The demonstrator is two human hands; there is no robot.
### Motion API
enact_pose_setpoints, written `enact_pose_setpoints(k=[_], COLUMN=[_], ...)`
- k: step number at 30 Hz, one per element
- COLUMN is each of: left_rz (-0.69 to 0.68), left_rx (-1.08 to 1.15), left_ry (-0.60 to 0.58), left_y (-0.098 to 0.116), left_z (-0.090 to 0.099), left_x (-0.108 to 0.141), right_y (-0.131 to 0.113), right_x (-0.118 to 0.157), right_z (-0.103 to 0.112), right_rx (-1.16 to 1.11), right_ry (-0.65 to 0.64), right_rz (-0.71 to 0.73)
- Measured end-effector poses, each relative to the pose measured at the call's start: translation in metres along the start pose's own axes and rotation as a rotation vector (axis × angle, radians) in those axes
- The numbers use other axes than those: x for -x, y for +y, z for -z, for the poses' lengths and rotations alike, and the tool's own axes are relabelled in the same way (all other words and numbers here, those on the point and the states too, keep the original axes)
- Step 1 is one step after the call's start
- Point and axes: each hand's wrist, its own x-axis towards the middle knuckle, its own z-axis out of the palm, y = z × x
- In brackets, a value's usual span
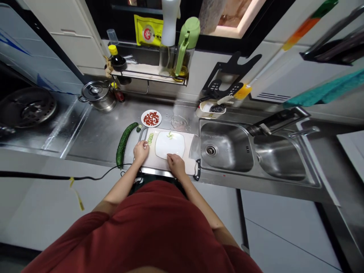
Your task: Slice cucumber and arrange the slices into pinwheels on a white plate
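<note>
My left hand (141, 151) is over the left part of the cutting board (155, 161), fingers pinched beside a short row of cucumber slices (150, 139). What it holds, if anything, is too small to name. My right hand (175, 165) has its curled fingers at the lower edge of a white plate (170, 146); nothing can be made out in them. Several slices (170, 135) lie fanned near the plate's top edge. A cleaver (195, 148) rests at the board's right end. Left of the board are a long cucumber (124, 144) and a cucumber end piece (138, 129).
A small plate of chopped red pieces (151, 118) stands behind the board. A lidded pot (98, 94) is at the back left, and a double sink (226, 146) is to the right. A black cable (96, 178) crosses the front left edge.
</note>
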Motion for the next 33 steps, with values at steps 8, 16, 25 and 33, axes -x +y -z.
enact_pose_setpoints(k=[8, 16, 25, 33], left_rz=[0.087, 0.072, 0.073, 0.040], left_rx=[-0.113, -0.100, -0.030, 0.384], left_ry=[-0.046, -0.027, 0.009, 0.061], left_y=[0.005, 0.008, 0.007, 0.012], left_z=[-0.005, -0.007, -0.012, -0.011], left_x=[-0.004, -0.006, -0.004, -0.010], right_y=[0.002, 0.003, 0.004, 0.006], right_x=[0.004, 0.005, 0.004, 0.001], right_z=[-0.001, 0.001, 0.004, 0.011], right_rx=[-0.030, -0.068, -0.100, -0.178], right_ry=[0.012, 0.030, 0.046, 0.094], right_rz=[0.006, -0.004, -0.014, -0.028])
